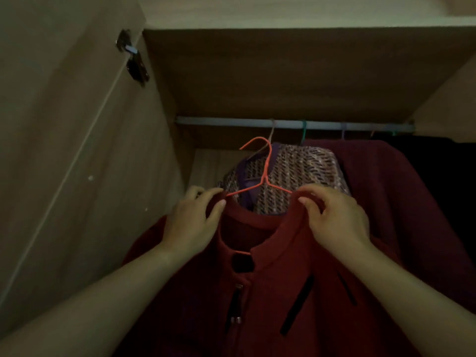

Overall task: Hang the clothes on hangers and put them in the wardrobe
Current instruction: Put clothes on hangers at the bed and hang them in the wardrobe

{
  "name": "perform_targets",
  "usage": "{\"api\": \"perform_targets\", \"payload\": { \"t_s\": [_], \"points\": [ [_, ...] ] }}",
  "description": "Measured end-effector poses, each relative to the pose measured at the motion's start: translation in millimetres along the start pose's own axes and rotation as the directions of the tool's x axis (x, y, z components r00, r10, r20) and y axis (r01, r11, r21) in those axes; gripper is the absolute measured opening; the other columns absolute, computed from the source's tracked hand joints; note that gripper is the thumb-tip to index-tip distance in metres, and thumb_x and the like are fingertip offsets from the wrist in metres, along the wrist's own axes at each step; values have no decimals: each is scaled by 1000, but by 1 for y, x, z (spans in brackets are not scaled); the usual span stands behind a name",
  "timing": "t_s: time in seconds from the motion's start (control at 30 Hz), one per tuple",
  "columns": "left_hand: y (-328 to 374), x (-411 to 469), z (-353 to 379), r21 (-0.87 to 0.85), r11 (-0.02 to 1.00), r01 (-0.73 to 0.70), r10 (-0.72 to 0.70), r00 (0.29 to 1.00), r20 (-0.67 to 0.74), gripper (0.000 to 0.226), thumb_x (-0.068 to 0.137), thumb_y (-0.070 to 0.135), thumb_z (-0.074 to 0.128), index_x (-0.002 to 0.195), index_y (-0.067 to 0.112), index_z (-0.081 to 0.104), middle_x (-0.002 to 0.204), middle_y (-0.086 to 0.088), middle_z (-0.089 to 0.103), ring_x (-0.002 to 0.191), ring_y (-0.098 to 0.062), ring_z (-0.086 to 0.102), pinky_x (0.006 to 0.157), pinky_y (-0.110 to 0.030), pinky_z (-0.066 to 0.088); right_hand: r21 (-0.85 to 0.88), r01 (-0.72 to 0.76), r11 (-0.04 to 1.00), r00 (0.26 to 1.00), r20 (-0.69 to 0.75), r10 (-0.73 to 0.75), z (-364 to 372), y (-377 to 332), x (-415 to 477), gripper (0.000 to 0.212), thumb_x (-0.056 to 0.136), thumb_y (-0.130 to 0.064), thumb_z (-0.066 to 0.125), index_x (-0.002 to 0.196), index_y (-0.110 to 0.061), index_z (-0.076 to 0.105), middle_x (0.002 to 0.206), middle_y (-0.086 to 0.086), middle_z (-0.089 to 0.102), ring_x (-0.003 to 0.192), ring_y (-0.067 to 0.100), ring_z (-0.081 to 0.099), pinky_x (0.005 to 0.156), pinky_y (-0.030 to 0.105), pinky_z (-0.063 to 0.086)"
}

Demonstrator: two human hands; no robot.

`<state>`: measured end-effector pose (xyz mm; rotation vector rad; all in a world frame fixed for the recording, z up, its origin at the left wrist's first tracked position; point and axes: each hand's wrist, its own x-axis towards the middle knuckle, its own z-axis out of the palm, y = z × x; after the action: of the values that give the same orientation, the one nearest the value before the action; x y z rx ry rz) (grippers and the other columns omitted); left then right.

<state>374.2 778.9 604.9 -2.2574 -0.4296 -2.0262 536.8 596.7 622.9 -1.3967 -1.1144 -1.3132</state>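
A: Position of the load?
B: At the open wardrobe (283,73), the red jacket (270,292) hangs below both hands on the orange hanger (265,179), shoulders parallel to the rail (231,122).
A: Grip?
B: The left hand (190,222) grips the left shoulder; the right hand (337,220) pinches the right. The hook (269,153) rises between them, equally near; the rail lies above and beyond.

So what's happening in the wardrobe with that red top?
A person is putting clothes away. The left hand and right hand grip the shoulders of a dark red zip-up top on a thin orange wire hanger. Its hook is not yet on the grey metal rail, where a patterned knitted garment hangs already.
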Motion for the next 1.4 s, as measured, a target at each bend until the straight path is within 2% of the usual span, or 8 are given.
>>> {"api": "perform_targets", "payload": {
  "t_s": [0.27,0.63,0.77,0.83,0.9,1.0,1.23,1.4],
  "points": [
    [-100,79,79,-50,999,2,1,998,60,51,94,46,38,141,28,37,145,1,35,133,-18,35,106,-30,30,-180,-55,982,997,-60,45,107,-3,112,18,94,-32,50,105,-34,63,106,-2,66,99,24,60,67,30,38],
    [-170,187,143,-255,966,-29,25,1000,-17,51,94,51,28,142,35,33,151,3,29,137,-15,29,109,-32,28,-340,-167,925,986,-64,154,191,-16,233,20,95,-23,50,108,-30,63,105,2,63,94,23,60,64,30,42],
    [-176,172,162,-335,940,-66,67,998,-9,61,85,60,24,142,40,28,153,7,23,138,-12,24,98,-17,32,-324,-85,942,996,-33,79,224,-24,209,19,94,-27,52,109,-29,63,104,-1,63,93,19,60,65,31,45],
    [-174,159,167,-343,937,-73,73,997,-13,67,79,64,22,142,42,27,154,9,19,140,-11,19,107,-24,26,-418,31,908,995,-73,-68,230,-27,194,24,95,-29,48,116,-28,60,109,0,59,96,20,58,69,32,43],
    [-170,146,168,-310,947,-88,81,996,-33,71,76,67,21,143,42,26,155,10,15,141,-11,14,111,-29,19,-465,96,880,986,-75,-148,228,-28,176,31,97,-34,41,124,-27,55,127,4,52,113,22,50,89,36,39],
    [-165,127,163,-296,952,-74,72,997,-17,70,79,66,21,144,40,26,156,8,16,142,-12,16,112,-31,19,-453,138,881,990,34,-138,220,-26,135,43,98,-42,31,137,-27,43,154,5,23,142,23,16,115,39,7],
    [-144,28,145,-146,988,-42,71,976,206,55,93,52,33,145,36,27,156,4,18,141,-16,20,114,-37,23,-375,225,899,956,262,-130,193,-5,-11,61,91,-52,16,138,-22,44,154,6,24,144,23,12,112,36,-1],
    [-114,-69,101,-26,1000,8,3,912,410,73,82,72,17,144,36,28,152,2,28,137,-18,29,111,-46,30,-222,88,971,904,427,16,137,-14,-109,56,96,-51,20,144,-25,32,156,2,19,144,19,13,112,29,8]
  ]
}}
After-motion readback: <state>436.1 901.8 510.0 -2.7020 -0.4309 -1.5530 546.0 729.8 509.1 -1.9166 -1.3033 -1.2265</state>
